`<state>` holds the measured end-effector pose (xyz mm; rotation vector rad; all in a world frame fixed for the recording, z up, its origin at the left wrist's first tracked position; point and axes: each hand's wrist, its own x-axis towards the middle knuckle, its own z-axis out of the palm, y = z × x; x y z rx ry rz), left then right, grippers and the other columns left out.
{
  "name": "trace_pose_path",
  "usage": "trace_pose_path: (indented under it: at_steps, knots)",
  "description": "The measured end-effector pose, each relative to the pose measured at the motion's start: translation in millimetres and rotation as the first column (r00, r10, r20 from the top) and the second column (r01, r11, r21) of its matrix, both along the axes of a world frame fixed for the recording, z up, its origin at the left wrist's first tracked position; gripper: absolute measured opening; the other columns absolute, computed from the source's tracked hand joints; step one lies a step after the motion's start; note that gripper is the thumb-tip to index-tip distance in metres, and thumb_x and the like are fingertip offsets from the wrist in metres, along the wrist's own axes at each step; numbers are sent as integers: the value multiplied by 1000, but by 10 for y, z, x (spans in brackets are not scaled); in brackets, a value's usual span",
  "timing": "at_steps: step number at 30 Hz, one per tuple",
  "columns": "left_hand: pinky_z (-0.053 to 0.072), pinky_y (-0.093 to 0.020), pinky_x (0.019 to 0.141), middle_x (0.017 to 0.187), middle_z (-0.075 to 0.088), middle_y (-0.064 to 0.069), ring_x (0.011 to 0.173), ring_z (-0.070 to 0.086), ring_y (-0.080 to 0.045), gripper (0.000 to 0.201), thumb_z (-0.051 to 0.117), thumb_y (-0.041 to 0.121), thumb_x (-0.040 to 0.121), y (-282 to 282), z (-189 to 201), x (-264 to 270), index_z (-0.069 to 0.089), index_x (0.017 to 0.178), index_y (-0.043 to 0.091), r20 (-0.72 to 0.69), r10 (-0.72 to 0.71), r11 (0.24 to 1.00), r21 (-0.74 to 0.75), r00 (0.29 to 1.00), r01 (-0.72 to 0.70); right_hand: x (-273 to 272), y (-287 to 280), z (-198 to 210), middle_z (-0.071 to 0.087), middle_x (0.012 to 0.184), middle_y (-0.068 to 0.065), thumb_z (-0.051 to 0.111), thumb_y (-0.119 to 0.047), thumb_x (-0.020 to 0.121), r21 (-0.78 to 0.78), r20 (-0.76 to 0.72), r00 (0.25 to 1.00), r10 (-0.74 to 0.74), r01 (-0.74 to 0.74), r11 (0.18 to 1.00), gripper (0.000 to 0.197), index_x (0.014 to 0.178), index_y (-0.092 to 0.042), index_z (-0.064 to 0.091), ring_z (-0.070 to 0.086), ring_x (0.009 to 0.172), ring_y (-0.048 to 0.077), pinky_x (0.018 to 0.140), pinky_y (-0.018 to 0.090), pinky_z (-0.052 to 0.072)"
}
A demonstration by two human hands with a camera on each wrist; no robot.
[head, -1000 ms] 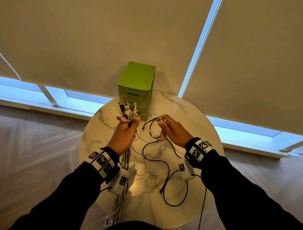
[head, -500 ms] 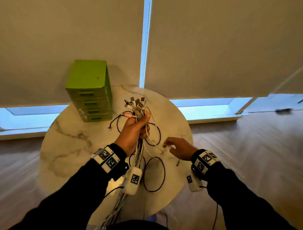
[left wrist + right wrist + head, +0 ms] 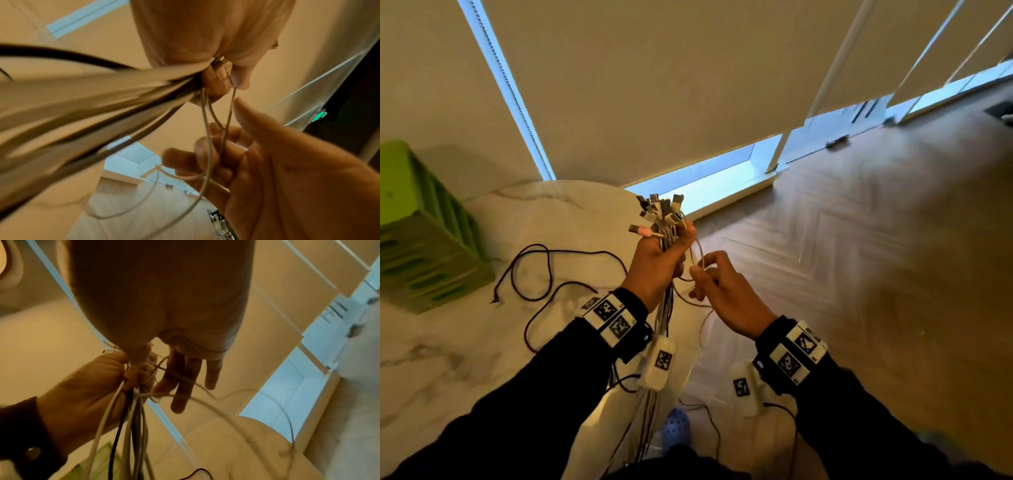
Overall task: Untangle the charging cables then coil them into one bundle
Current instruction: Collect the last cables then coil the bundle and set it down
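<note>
My left hand (image 3: 661, 260) grips a bundle of charging cables (image 3: 667, 308) upright, with the plugs (image 3: 659, 210) fanned out above the fist and the tails hanging past the table edge. Close to its right, my right hand (image 3: 714, 284) pinches a thin white cable (image 3: 698, 253) that loops out of the bundle. In the left wrist view that thin white cable (image 3: 206, 129) runs from my left hand (image 3: 224, 78) down through the curled fingers of my right hand (image 3: 226, 146). A dark cable (image 3: 530, 270) lies loose on the marble table (image 3: 465, 342).
A green drawer unit (image 3: 421, 240) stands at the table's back left. The round table's edge runs just under my hands, with wooden floor (image 3: 859, 274) to the right. A blue shoe (image 3: 676, 425) shows on the floor below. Blinds hang behind the table.
The view has swung right. My left hand carried the bundle toward the table's right edge. My right hand rose from the tabletop and took hold of the thin white cable beside the bundle.
</note>
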<state>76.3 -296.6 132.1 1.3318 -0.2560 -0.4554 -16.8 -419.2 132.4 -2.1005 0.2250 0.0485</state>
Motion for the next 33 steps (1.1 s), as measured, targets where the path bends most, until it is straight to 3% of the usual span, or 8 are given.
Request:
trace_pose_path:
  at_steps: [3,7,9,12,14,17,25,33]
  knots:
    - [20,-29,49,60,23,1,50,19,-12,25,56,34,102,-84,31,87,62,82,21,-77,40,999,-20,996,-42,-13,-195,-86,61,76,-3,38,-36,106,-72,148,976,-161,173,982,25,98,-15,49,59,67,5,60,15,44]
    - [24,-19,44,75,41,2,51,22,-8,24,46,29,106,-28,48,244,60,94,14,-146,68,986,-142,987,-89,-37,-659,-278,62,76,2,37,-33,107,-140,130,939,-318,335,932,29,94,-13,53,63,68,20,64,32,50]
    - [25,-17,44,78,48,6,51,27,-6,25,44,27,107,13,43,292,60,95,13,-186,44,977,-199,982,-81,-60,-921,-505,67,84,6,38,-30,106,-289,-28,950,-312,291,912,24,98,-15,56,66,79,28,72,39,52]
    - [27,-17,45,78,51,6,52,32,-5,25,45,26,107,31,-1,299,62,95,13,-233,5,973,-224,973,-58,-62,-967,-688,62,123,10,49,-16,99,-488,-206,953,-222,97,867,28,126,-18,56,59,112,28,99,41,47]
    - [27,-17,46,78,50,5,53,32,-6,24,45,26,106,5,-46,270,62,96,12,-247,-11,974,-221,969,-45,-6,-795,-682,54,139,5,53,-14,97,-421,-89,995,-46,4,907,41,137,-19,51,50,127,18,109,36,40]
    - [27,-17,46,79,47,4,54,34,-6,22,46,25,106,-37,-86,216,61,98,10,-266,-22,976,-215,964,-37,83,-380,-442,59,134,-6,49,-26,104,-156,-1,984,177,-175,972,31,134,-22,54,52,118,-2,96,7,39]
    - [40,-21,48,67,52,5,56,45,-10,23,50,30,105,-47,-38,269,57,90,14,-265,21,990,-132,964,-58,239,-96,-374,67,93,4,49,-26,104,-167,228,959,171,-135,977,18,106,-12,61,61,80,16,75,32,50]
    - [59,-33,70,83,53,-2,72,62,-15,29,48,37,104,7,-96,372,57,92,12,-205,95,993,-44,974,-106,308,-241,-275,73,97,1,46,-22,105,160,203,979,31,-65,985,20,107,-6,59,73,92,10,86,25,58]
